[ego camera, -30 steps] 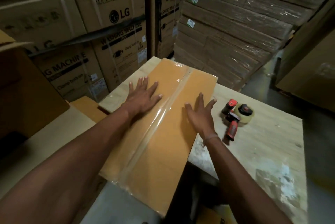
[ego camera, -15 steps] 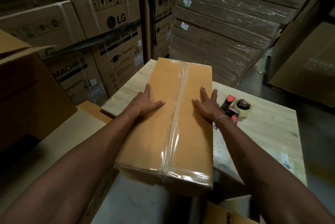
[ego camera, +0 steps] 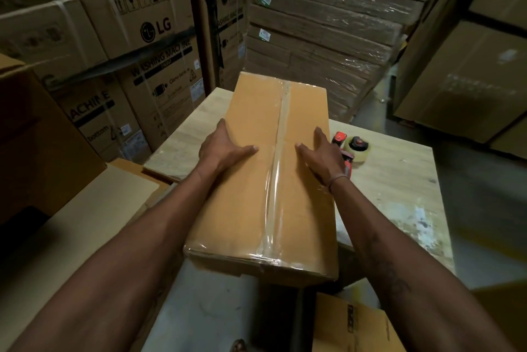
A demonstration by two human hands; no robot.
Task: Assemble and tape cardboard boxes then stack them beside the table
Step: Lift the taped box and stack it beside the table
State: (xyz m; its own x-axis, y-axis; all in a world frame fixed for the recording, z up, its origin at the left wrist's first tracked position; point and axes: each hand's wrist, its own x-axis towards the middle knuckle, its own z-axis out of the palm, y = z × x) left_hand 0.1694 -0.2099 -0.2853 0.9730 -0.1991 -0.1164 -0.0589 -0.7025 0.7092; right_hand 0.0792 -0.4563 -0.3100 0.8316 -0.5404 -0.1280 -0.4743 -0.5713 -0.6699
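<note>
A long brown cardboard box lies on the wooden table, its near end hanging past the table's front edge. Clear tape runs along its top seam and over the near end. My left hand grips the box's left edge, thumb on top and fingers down the side. My right hand grips the right edge the same way. A red tape dispenser with a clear roll lies on the table just right of my right hand.
Stacked LG washing machine cartons and a wrapped pallet of flat cardboard stand behind the table. An open box and a flat cardboard sheet lie at the left. Another box sits below the table's front.
My hands slid from lying flat on the box's top out to its side edges. The box swung straighter and came nearer to me, overhanging the table front.
</note>
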